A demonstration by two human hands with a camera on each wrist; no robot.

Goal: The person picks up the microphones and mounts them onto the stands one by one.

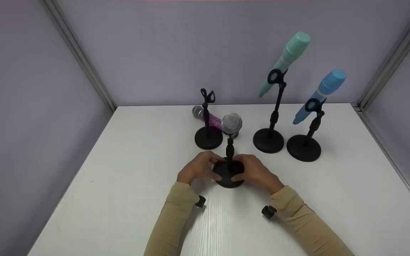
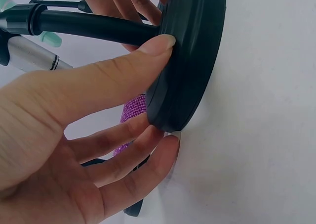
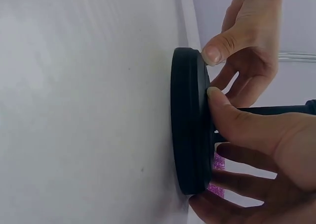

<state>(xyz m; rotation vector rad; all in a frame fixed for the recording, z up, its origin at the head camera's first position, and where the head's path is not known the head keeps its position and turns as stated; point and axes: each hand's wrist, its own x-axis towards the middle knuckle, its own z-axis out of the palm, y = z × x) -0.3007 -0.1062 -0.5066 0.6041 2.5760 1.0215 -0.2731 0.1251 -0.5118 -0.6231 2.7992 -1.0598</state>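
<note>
A small black microphone stand with a round base [image 1: 229, 182] is in front of the person, holding a silver-headed microphone [image 1: 231, 123]. The left hand [image 1: 201, 167] grips the base from the left, thumb on its top face and fingers at the rim, as the left wrist view shows on the base [image 2: 192, 61]. From the right, the right hand [image 1: 256, 170] holds the same base [image 3: 187, 120], its thumb also on top. Whether the base touches the table cannot be told. Behind it, a purple glittery microphone [image 1: 215, 121] lies on the table, partly hidden.
An unfilled stand [image 1: 208, 138] is at the back, before the purple microphone. Further right, a taller stand [image 1: 268, 140] carries a green microphone [image 1: 286, 57], and a shorter stand [image 1: 303, 147] a blue one [image 1: 324, 90]. Grey walls border the white table [image 1: 130, 160].
</note>
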